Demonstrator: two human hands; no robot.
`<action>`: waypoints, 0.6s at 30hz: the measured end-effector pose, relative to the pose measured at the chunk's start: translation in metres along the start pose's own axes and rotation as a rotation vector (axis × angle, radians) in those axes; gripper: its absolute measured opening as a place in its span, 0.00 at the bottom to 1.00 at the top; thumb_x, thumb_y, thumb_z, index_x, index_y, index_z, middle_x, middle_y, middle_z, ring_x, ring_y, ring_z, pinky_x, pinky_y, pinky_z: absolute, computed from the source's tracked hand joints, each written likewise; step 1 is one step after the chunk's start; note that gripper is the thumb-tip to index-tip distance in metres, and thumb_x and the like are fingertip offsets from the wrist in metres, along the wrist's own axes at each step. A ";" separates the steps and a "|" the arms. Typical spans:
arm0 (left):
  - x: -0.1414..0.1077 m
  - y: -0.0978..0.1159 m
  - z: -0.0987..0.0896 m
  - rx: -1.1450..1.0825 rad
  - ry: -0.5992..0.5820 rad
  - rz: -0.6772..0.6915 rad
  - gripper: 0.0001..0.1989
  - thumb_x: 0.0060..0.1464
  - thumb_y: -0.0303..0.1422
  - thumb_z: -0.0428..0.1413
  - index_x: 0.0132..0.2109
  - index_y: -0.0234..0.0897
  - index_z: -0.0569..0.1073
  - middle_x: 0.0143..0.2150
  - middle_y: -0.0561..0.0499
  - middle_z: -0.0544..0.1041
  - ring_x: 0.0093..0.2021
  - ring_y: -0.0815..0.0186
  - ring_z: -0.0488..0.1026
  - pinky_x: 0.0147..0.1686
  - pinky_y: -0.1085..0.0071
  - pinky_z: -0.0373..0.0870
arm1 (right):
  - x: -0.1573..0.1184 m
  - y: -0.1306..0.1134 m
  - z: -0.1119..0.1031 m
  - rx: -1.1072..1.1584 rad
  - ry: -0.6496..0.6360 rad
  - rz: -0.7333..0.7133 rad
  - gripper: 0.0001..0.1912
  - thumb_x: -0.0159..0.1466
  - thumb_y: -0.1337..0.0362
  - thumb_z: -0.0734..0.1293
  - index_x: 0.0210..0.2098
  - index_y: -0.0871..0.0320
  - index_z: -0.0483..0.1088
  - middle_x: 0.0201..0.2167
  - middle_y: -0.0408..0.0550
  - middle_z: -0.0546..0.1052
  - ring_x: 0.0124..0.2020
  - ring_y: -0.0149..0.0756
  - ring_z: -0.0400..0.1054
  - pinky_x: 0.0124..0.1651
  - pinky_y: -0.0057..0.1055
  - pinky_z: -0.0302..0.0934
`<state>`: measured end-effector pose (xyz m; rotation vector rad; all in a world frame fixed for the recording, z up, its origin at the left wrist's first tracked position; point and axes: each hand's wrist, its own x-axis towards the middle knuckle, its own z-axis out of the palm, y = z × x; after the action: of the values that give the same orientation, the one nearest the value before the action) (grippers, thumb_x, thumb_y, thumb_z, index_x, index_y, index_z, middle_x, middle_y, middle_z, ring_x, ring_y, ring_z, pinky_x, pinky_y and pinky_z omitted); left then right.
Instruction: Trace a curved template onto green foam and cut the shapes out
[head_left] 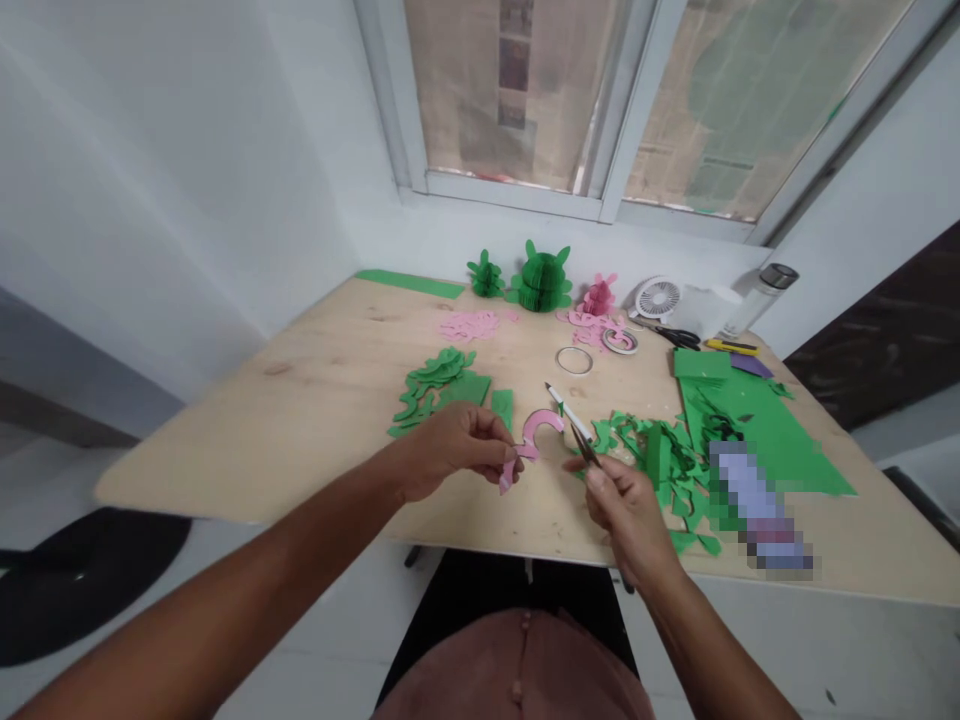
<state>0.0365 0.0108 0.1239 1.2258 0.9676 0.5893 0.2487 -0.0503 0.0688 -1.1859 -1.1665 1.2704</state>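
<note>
Between the fingertips of my left hand is a curved pink paper cutout, its hooked upper end standing free to the right. My right hand is closed around a pair of scissors, whose dark blades point up and left, close to the pink paper but apart from it. The scissors' handles are mostly hidden by my fingers. Behind the blades lies a white pen with a dark tip. Cut green paper shapes are heaped beyond my left hand.
Green scraps spread right of my right hand, beside green sheets and a pixelated object. Pink cutouts, tape rings, black-handled scissors, a yellow cutter, green paper figures, a fan and a bottle stand farther back.
</note>
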 end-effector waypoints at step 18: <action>0.003 -0.025 0.029 -0.190 0.220 0.085 0.09 0.41 0.36 0.63 0.30 0.35 0.77 0.27 0.50 0.78 0.27 0.69 0.72 0.30 0.72 0.69 | 0.017 0.002 0.039 -0.102 0.076 -0.021 0.12 0.55 0.59 0.67 0.21 0.59 0.67 0.17 0.38 0.59 0.20 0.27 0.48 0.22 0.26 0.44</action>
<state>0.0597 -0.0082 0.1005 1.0504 1.0209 0.8775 0.2090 -0.0344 0.0685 -1.2826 -1.1966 1.1521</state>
